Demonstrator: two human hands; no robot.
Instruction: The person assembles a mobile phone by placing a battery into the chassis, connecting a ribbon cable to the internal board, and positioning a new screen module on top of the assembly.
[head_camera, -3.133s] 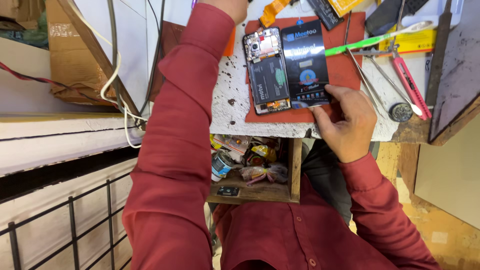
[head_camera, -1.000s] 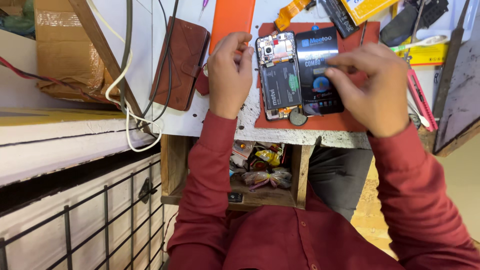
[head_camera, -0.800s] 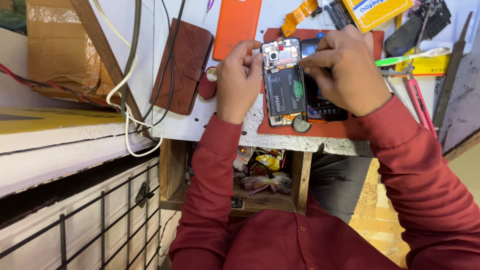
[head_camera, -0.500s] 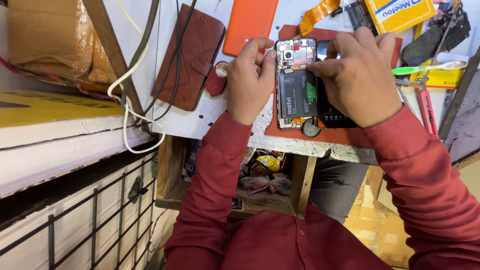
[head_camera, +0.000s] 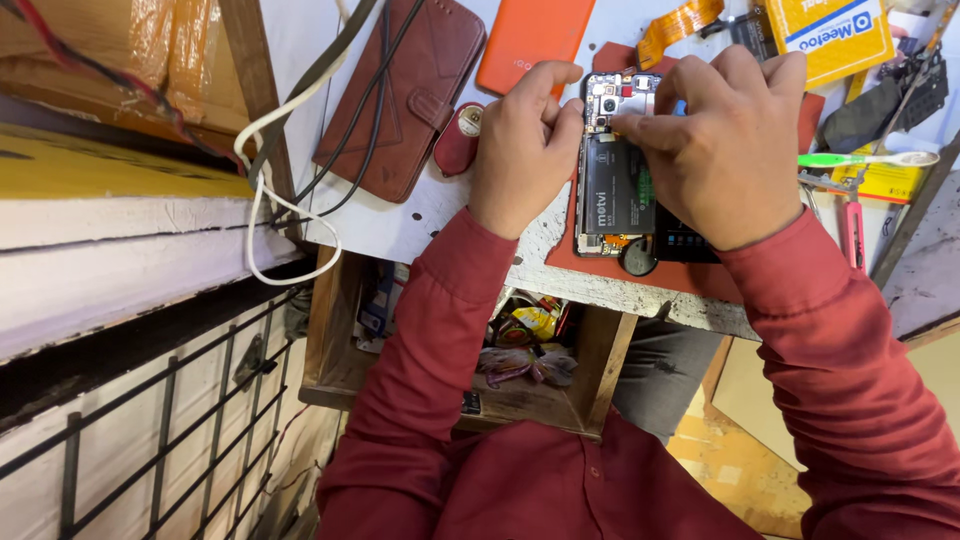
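Note:
An opened phone (head_camera: 612, 190) with its back off lies on a red mat (head_camera: 600, 262); its black battery and circuit board are showing. My left hand (head_camera: 520, 150) grips the phone's left edge, with its fingers curled over the top left corner. My right hand (head_camera: 722, 150) covers the phone's right side, and its thumb and forefinger are pinched together on the board near the camera. Whether they hold a small part is hidden. A black flat panel (head_camera: 682, 246) shows under my right palm. A round dark disc (head_camera: 637, 258) lies just below the phone.
Left of the hands lie a brown wallet case (head_camera: 400, 90), an orange phone cover (head_camera: 528, 40) and a small red oval (head_camera: 458, 140). On the right are a green toothbrush (head_camera: 862, 160), a yellow box (head_camera: 830, 35) and a pink-handled tool (head_camera: 852, 235). An open wooden drawer (head_camera: 330, 340) holds wrappers.
My left arm came back from reaching far up the bench and took the phone's left edge. My right hand moved from the black panel up onto the phone's top. The view has closed in.

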